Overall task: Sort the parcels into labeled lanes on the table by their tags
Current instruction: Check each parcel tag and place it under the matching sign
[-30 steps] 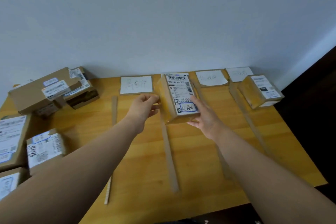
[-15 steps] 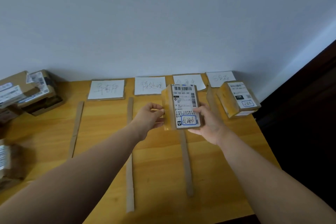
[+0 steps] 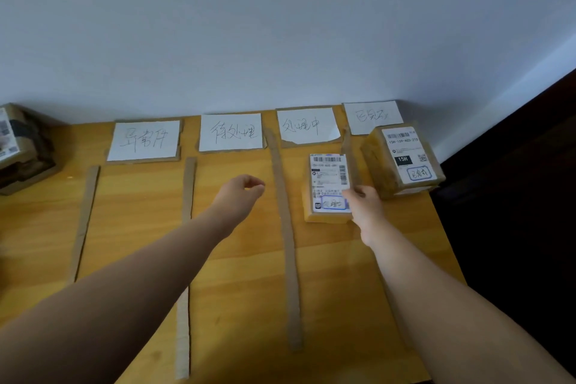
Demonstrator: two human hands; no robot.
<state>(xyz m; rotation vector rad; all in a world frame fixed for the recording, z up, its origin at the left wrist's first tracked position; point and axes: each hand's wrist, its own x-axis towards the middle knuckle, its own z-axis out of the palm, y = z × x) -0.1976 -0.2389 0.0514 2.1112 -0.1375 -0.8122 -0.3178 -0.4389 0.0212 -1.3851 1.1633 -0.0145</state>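
Since half a second ago we have lowered the parcel (image 3: 328,187) onto the surface (image 3: 249,259) in the third lane, right hand (image 3: 364,204) still gripping its corner, left hand (image 3: 243,192) loosely curled and empty; next we release and fetch another.

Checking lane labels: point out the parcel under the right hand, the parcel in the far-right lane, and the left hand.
parcel under the right hand (image 3: 327,179), head view, white shipping label.
far-right parcel (image 3: 408,156), head view, top label.
left hand (image 3: 241,193), head view, back of hand.
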